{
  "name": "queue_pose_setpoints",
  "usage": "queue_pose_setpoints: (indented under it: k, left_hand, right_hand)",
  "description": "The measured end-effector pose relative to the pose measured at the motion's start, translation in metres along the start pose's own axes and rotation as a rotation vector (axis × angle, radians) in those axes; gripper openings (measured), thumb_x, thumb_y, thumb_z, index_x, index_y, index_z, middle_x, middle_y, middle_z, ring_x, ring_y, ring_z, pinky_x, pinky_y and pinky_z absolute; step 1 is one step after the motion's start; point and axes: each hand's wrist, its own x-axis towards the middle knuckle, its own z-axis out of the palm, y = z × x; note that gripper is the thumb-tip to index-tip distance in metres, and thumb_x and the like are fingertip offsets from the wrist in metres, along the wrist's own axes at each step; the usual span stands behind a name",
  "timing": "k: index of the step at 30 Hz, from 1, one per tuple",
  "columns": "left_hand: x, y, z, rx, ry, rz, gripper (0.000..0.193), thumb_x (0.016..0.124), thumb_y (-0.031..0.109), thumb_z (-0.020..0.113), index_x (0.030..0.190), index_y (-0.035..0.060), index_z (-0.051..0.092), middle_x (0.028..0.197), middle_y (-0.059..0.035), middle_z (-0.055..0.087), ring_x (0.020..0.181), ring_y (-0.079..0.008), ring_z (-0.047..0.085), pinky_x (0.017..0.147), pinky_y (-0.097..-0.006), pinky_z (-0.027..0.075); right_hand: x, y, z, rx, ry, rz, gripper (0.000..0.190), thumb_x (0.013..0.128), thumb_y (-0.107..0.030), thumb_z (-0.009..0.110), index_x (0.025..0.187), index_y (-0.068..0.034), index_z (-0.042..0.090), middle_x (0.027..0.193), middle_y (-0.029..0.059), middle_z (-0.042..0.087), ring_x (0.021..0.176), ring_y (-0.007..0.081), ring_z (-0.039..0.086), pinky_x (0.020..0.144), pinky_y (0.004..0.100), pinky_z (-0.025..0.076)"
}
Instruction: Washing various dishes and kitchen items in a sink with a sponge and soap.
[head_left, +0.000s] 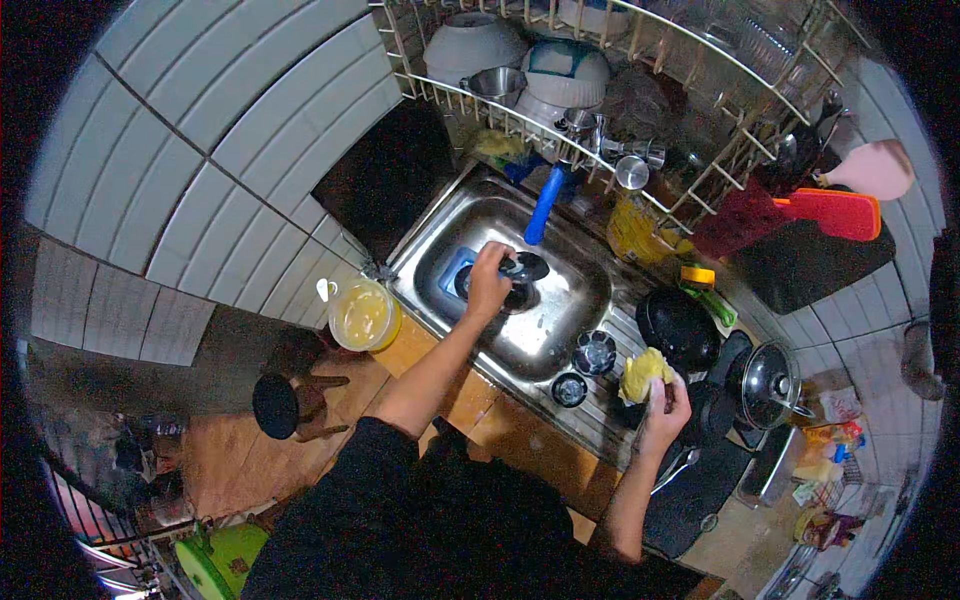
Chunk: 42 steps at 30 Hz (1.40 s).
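My left hand (491, 281) is over the stainless steel sink basin (555, 337), its fingers closed on a small black object (531, 266), perhaps a lid or cup. Beneath that hand a blue container (456, 274) and another dark item lie in the basin, partly hidden. My right hand (666, 405) holds a crumpled yellow sponge or cloth (645, 375) above the ribbed drainboard. Beside it on the drainboard stand a soapy clear cup (595, 353) and a small dark round piece (569, 390). A blue handle (545, 204) reaches over the far side of the basin.
A wire dish rack (675, 34) with bowls and metal jiggers hangs beyond the sink. A tub of yellowish liquid (364, 316) stands left of the basin. A black pan (677, 328) and a glass lid (769, 384) are at right. A stool (277, 406) stands on the floor.
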Motion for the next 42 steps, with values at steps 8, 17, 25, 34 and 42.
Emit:
queue_pose_setpoints:
  k: [8,17,25,34,42]
  left_hand:
    - [0.014,0.006,0.013,-0.034,0.050,-0.041,0.031,0.058,-0.014,0.051,0.086,0.0002,0.051,0.089,-0.0151,0.051,0.089,-0.0344,0.054,0.080,-0.0358,0.043]
    - [0.012,0.001,-0.002,0.006,0.043,-0.105,0.031,0.056,-0.012,0.049,0.084,0.0009,0.050,0.088,-0.0154,0.052,0.088,-0.0347,0.054,0.080,-0.0366,0.043]
    - [0.015,-0.009,-0.019,-0.025,0.124,-0.093,0.033,0.056,-0.018,0.046,0.083,0.0001,0.051,0.088,-0.0142,0.053,0.089,-0.0301,0.057,0.079,-0.0319,0.046]
    - [0.007,-0.009,-0.015,-0.055,0.004,0.019,0.032,0.054,-0.010,0.045,0.082,0.0024,0.053,0.089,-0.0128,0.052,0.092,-0.0336,0.052,0.083,-0.0347,0.042]
    - [0.001,0.003,0.013,0.058,0.008,0.059,0.036,0.052,-0.008,0.051,0.083,0.0063,0.062,0.098,-0.0086,0.051,0.098,-0.0286,0.047,0.085,-0.0349,0.039]
  right_hand:
    - [0.004,0.001,-0.008,-0.007,-0.010,-0.038,0.026,0.084,-0.010,0.061,0.105,0.005,0.059,0.096,0.0075,0.062,0.087,0.0130,0.057,0.081,0.0264,0.045]
    - [0.005,0.005,-0.006,-0.039,0.031,0.001,0.025,0.083,-0.007,0.061,0.104,0.006,0.059,0.099,0.0080,0.061,0.091,0.0144,0.056,0.084,0.0276,0.044]
    - [0.000,0.015,0.012,-0.012,0.052,0.038,0.026,0.082,-0.006,0.063,0.104,0.007,0.059,0.103,0.0097,0.060,0.093,0.0161,0.057,0.086,0.0287,0.045]
    - [-0.006,0.016,0.013,-0.025,0.065,0.108,0.030,0.081,-0.007,0.065,0.107,0.007,0.057,0.107,0.0121,0.059,0.096,0.0174,0.057,0.087,0.0291,0.045]
    - [-0.007,0.014,-0.002,-0.064,0.062,0.078,0.030,0.081,-0.005,0.065,0.107,0.007,0.057,0.109,0.0125,0.059,0.097,0.0175,0.057,0.087,0.0293,0.045]
